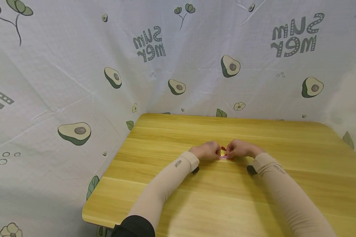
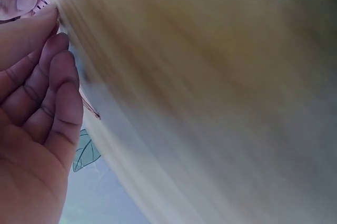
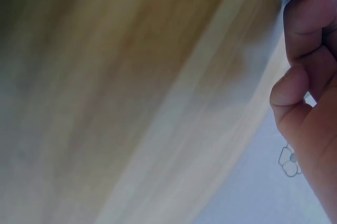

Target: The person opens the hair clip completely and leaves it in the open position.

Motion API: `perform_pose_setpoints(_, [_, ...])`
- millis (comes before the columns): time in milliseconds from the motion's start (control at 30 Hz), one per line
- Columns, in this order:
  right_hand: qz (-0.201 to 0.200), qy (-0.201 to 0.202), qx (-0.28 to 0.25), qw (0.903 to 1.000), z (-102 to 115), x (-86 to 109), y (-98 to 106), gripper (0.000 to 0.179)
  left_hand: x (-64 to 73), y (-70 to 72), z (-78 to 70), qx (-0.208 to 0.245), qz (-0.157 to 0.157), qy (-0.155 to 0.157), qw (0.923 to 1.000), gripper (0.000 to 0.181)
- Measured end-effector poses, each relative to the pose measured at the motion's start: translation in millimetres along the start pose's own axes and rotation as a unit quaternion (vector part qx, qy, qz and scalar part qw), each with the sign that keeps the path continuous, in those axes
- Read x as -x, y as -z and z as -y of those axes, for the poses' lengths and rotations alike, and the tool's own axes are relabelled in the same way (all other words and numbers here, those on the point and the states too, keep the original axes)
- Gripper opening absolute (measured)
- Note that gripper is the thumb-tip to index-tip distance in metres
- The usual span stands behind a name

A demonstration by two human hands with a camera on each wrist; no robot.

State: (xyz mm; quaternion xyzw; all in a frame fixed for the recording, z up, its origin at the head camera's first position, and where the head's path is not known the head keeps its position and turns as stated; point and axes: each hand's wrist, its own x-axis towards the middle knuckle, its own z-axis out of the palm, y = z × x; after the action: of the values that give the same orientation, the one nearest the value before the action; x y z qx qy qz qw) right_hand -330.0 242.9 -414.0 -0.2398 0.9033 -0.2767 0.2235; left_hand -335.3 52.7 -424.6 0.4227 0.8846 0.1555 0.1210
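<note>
Sitting between both pinching hands [image 1: 207, 151] [image 1: 241, 148]: small colourful item [image 1: 223, 153].

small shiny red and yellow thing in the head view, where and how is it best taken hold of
Probably pinch the small shiny thing at its left and right ends, coming from both sides. Its pinkish near edge runs crosswise between the left grip and right grip, leaving the middle exposed. Its full outline is hidden.

Left arm [image 1: 163, 187] and right arm [image 1: 292, 196] extended, left grip [image 1: 207, 151] and right grip [image 1: 242, 148] close together, both pinching
</note>
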Motion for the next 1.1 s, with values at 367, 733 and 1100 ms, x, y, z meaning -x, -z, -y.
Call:
perform_pose_setpoints(367, [-0.006, 0.016, -0.006, 0.9998, 3, 3.4, -2, 0.014, 4.2, 3.1, 2.0, 0.002, -0.011, 0.002, 0.9999, 0.015])
perform_pose_setpoints(733, [-0.009, 0.035, -0.047, 0.9982, 3, 7.8, -4, 0.015, 11.6, 8.2, -1.6, 0.016, -0.022, 0.011, 0.9996, 0.01])
perform_pose_setpoints(1100, [-0.044, 0.042, -0.108, 0.9923, 3, 9.1, -5, 0.013, 12.4, 12.9, -3.4, 0.02, -0.048, 0.028, 0.9983, 0.007])
